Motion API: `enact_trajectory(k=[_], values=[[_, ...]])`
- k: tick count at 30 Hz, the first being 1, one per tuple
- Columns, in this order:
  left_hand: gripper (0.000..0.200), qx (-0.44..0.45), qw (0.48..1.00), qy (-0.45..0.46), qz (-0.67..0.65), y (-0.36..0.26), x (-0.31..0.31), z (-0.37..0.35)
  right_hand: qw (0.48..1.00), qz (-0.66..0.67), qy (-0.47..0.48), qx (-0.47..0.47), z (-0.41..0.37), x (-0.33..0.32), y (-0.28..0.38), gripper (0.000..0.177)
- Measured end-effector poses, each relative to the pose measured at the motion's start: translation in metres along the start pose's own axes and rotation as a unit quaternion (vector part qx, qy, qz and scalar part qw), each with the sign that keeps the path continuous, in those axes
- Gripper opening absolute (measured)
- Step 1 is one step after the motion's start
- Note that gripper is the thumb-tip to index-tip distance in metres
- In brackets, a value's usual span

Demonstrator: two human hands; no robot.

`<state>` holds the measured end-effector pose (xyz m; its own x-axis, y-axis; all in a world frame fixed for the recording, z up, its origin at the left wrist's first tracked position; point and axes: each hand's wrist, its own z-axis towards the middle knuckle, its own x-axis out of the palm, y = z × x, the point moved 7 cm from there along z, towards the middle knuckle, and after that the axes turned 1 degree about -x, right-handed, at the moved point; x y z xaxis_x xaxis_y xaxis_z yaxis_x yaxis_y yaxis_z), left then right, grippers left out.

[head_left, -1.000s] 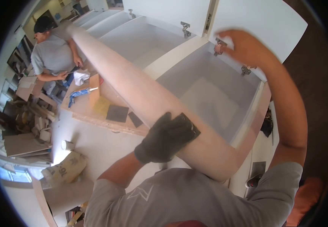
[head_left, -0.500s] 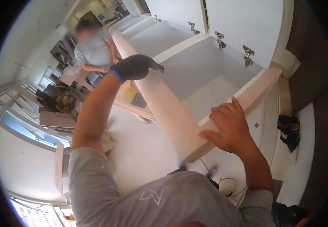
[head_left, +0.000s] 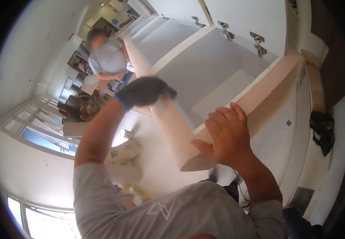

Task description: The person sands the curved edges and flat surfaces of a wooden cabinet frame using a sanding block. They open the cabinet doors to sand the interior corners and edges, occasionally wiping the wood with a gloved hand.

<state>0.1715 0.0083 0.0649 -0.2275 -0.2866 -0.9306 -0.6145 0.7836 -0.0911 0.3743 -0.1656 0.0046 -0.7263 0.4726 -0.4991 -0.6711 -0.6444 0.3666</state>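
A long pale pinkish-wood edge board runs along the front of a white cabinet carcass. My left hand, in a black glove with a blue cuff, lies over this board, its fingers reaching across to the inner side. Motion smears those fingers, and whatever may be under the palm is hidden. Bare, my right hand rests on the near corner, where a second pinkish board meets the first. Its fingers lie over the side board and its thumb is spread apart toward the corner.
White doors with metal hinges stand open beyond the carcass. Another person in a grey shirt works at the far left. A sack lies on the floor; a black plastic bag is at right.
My left hand has moved along the board toward me, nearer the corner. My right hand stays at the corner. The view has shifted, bringing the sack on the floor into sight.
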Motion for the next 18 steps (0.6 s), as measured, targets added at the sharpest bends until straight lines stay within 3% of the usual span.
enact_trajectory(k=[1, 4, 5, 8, 9, 10, 12, 13, 14, 16, 17, 18], values=[[0.053, 0.023, 0.999, -0.012, -0.032, -0.022, -0.001, -0.007, 1.000, -0.003, 0.002, 0.005, 0.000, 0.000, -0.001, 0.053], [0.055, 0.063, 0.996, -0.039, 0.054, 0.011, -0.001, -0.001, 1.000, 0.001, 0.018, 0.000, -0.002, 0.002, 0.001, 0.056], [0.056, -0.045, 0.998, -0.009, 0.043, 0.029, -0.001, 0.001, 1.000, -0.001, 0.016, -0.002, -0.002, 0.002, 0.001, 0.056], [0.067, 0.058, 0.998, -0.002, -0.016, -0.027, 0.002, -0.005, 1.000, 0.004, -0.009, 0.002, 0.000, 0.002, -0.001, 0.052], [0.058, 0.037, 0.998, 0.045, -0.001, -0.029, 0.001, 0.000, 1.000, 0.012, -0.015, 0.000, -0.001, 0.002, 0.000, 0.051], [0.056, 0.119, 0.988, -0.009, -0.101, -0.023, -0.008, -0.003, 1.000, 0.014, -0.013, 0.001, -0.001, 0.002, 0.001, 0.051], [0.049, -0.025, 0.991, 0.008, 0.131, 0.012, -0.006, 0.003, 1.000, 0.015, -0.017, -0.001, 0.001, 0.001, 0.000, 0.052], [0.047, 0.005, 0.995, -0.009, 0.094, 0.011, 0.000, 0.004, 1.000, 0.018, -0.012, -0.006, 0.000, 0.001, 0.000, 0.052], [0.050, 0.022, 0.998, -0.005, -0.051, 0.002, 0.008, 0.001, 1.000, 0.015, -0.014, -0.008, 0.000, 0.002, -0.001, 0.052], [0.053, 0.062, 0.998, 0.014, 0.018, -0.050, 0.003, -0.001, 1.000, 0.012, -0.015, -0.002, -0.001, 0.003, -0.001, 0.052], [0.052, 0.083, 0.996, 0.019, -0.016, -0.036, -0.001, 0.000, 1.000, 0.013, -0.016, -0.003, -0.001, 0.003, -0.001, 0.052], [0.050, 0.036, 0.999, -0.001, -0.037, 0.003, 0.004, 0.002, 1.000, 0.013, -0.018, -0.006, -0.001, 0.002, 0.000, 0.052]])
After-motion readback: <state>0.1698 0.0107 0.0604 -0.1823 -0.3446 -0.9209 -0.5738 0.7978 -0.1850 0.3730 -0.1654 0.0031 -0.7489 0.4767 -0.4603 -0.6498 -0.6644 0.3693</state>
